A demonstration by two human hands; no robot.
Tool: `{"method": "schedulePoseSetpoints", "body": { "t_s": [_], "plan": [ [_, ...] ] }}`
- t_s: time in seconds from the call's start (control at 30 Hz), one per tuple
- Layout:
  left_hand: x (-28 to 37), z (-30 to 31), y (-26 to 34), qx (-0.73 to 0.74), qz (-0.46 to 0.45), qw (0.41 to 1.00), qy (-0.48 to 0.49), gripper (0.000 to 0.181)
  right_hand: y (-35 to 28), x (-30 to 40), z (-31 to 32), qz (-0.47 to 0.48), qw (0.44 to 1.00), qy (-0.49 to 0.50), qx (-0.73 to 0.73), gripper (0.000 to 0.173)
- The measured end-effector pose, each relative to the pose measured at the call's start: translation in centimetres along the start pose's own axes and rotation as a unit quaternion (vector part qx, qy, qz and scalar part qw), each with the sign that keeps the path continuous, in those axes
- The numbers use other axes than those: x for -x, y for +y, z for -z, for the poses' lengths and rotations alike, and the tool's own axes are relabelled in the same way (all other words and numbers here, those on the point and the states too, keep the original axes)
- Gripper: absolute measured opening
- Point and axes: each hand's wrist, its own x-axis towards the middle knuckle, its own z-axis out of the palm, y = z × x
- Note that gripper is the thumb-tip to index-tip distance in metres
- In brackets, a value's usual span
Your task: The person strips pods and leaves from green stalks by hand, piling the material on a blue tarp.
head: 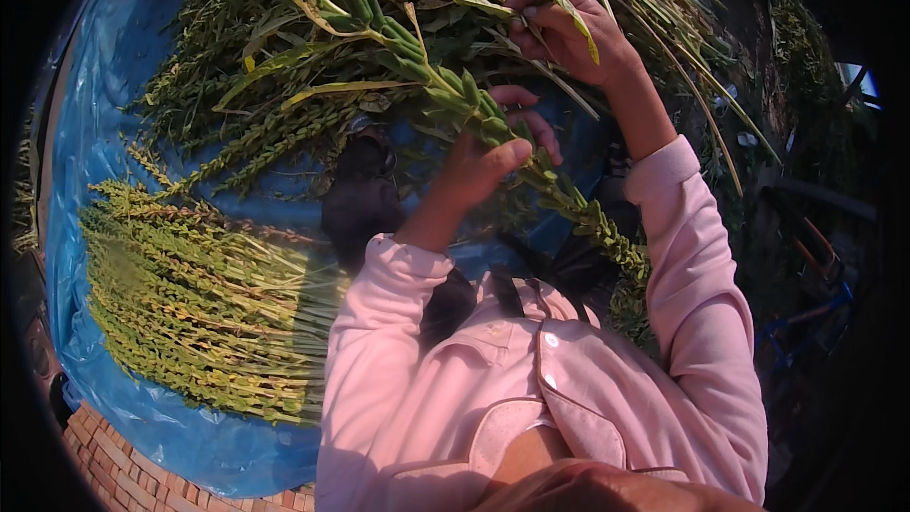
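Observation:
My left hand holds a green sesame stalk, its thumb in front and its fingers curled behind. Thick seed pods line the stalk, which runs slantwise from the upper left down toward my right forearm. A few long yellowing leaves hang from its upper part. Up and to the right of it, my right hand pinches some narrow yellow-green leaves between thumb and fingers. Whether those leaves are still joined to the stalk, I cannot tell.
A large heap of cut sesame stalks lies before me on a blue plastic sheet. To my left is a neatly laid bundle of sesame stalks. Brick paving shows at the lower left. A dark metal frame stands at the right.

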Motion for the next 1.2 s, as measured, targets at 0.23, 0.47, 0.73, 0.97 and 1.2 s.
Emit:
{"method": "schedulePoseSetpoints", "body": {
  "t_s": [0.23, 0.47, 0.73, 0.97, 1.2],
  "plan": [
    [-1.0, 0.3, -0.2, 0.009, 0.005, 1.0, 0.001, 0.044, -1.5, -3.6, -5.1, 0.012, 0.952, -0.161, 0.259, 0.023],
    [-1.0, 0.4, 0.2, -0.054, 0.011, 0.998, 0.021, 0.049, 0.3, -3.8, -3.6, -0.012, 0.988, -0.141, 0.062, 0.015],
    [-1.2, -0.2, 0.3, -0.074, -0.045, 0.995, 0.051, 0.046, -1.1, -0.3, 1.3, 0.095, 0.917, -0.014, 0.386, 0.015],
    [-2.2, 0.3, -0.6, -0.156, -0.03, 0.964, 0.214, 0.033, -6.3, 3.2, -7.5, 0.111, 0.923, -0.153, 0.334, 0.031],
    [-3.0, -0.2, -1.2, -0.211, -0.107, 0.95, 0.201, 0.027, -3.9, -0.5, -8.2, 0.092, 0.781, -0.109, 0.607, 0.038]
  ]
}}
